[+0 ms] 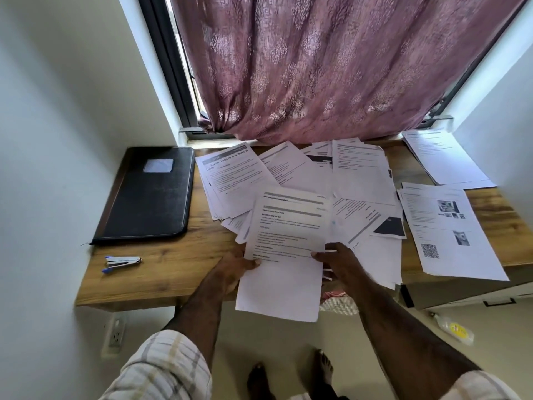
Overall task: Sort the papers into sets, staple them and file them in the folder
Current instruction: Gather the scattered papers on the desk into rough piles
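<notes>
Papers: loose heap [314, 180] mid-desk, still sorting
Left hand [233, 269]: pinching a few sheets [284, 255] at the near edge
Right hand [340, 264]: thumb on them, other fingers hidden
Next: match pages, then grab stapler [122, 262]
Folder [150, 194]: zipped, far left

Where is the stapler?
The stapler lies near the left front corner of the wooden table, beside a blue pen and in front of the black folder.
</notes>
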Demonstrator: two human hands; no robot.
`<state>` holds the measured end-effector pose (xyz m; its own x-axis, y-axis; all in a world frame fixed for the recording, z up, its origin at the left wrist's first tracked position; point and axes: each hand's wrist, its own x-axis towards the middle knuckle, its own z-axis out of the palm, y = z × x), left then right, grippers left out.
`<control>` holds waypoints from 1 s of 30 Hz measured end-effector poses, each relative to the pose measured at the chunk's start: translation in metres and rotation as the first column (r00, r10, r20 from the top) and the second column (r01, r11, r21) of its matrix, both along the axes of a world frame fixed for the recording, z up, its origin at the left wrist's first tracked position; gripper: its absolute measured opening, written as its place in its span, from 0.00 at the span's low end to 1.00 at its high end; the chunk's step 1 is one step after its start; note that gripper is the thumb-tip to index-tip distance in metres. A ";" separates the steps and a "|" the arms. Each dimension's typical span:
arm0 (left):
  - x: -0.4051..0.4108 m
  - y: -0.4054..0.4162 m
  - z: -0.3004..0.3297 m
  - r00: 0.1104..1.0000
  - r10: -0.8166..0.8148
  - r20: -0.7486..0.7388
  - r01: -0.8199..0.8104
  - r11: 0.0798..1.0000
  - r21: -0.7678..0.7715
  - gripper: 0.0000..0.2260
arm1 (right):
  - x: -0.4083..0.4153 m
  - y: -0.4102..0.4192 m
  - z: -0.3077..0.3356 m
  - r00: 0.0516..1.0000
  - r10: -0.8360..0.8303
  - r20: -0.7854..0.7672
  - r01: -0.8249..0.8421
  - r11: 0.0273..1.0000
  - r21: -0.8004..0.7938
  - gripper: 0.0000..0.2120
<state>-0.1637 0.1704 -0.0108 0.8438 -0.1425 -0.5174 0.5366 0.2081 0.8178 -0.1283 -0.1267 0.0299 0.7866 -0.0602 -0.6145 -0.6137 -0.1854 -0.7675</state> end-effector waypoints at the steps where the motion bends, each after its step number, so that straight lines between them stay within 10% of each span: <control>1: 0.002 -0.002 -0.001 0.999 0.008 0.032 -0.008 1.000 0.007 0.21 | 0.002 -0.003 0.001 0.999 -0.035 -0.016 0.036 0.998 0.059 0.23; 8: 0.044 -0.044 0.006 0.996 0.070 0.049 -0.079 0.974 0.210 0.11 | 0.030 -0.041 0.004 0.995 -0.018 0.100 0.019 1.000 -0.007 0.07; 30: 0.278 -0.388 0.049 0.978 -0.002 0.207 -0.107 0.852 0.513 0.15 | 0.237 -0.351 0.005 0.973 -0.001 0.231 0.056 0.970 -0.235 0.17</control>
